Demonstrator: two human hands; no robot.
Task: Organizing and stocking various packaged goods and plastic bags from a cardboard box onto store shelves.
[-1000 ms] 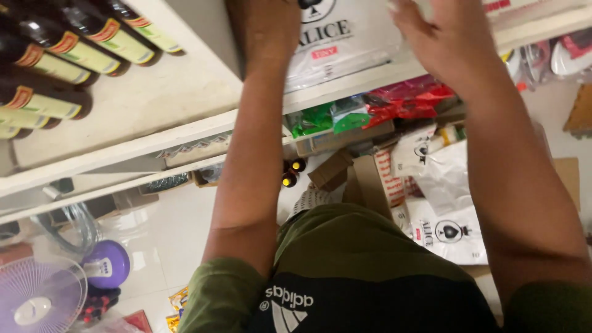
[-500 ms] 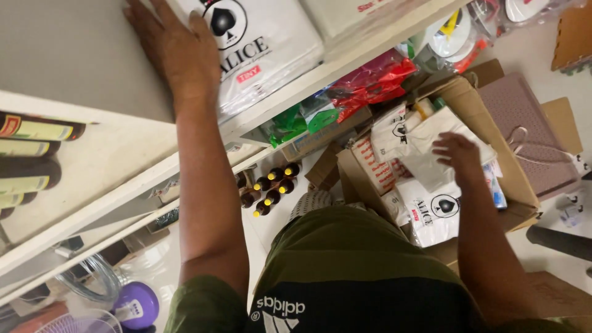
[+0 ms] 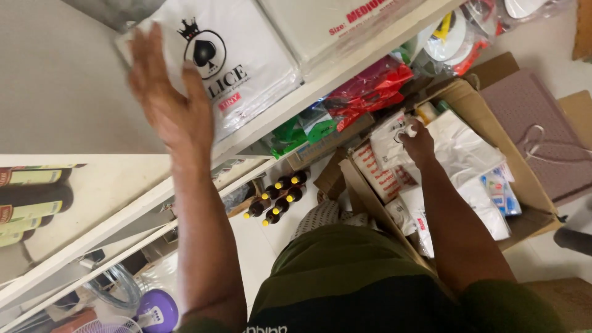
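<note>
Head view: left hand up at 11 o'clock, fingers spread wide, palm flat against white bag pack on shelf — holds nothing. Right hand now down at 2 o'clock inside cardboard box, a second ago raised at shelf level; fingers closed round another white pack. Seemingly fetching next pack for shelf. Small bottles on floor at centre.

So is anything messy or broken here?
Nothing looks broken. The cardboard box is stuffed untidily with white plastic bag packs, where the right hand reaches. The left hand rests on a white pack lying flat on the shelf.
</note>
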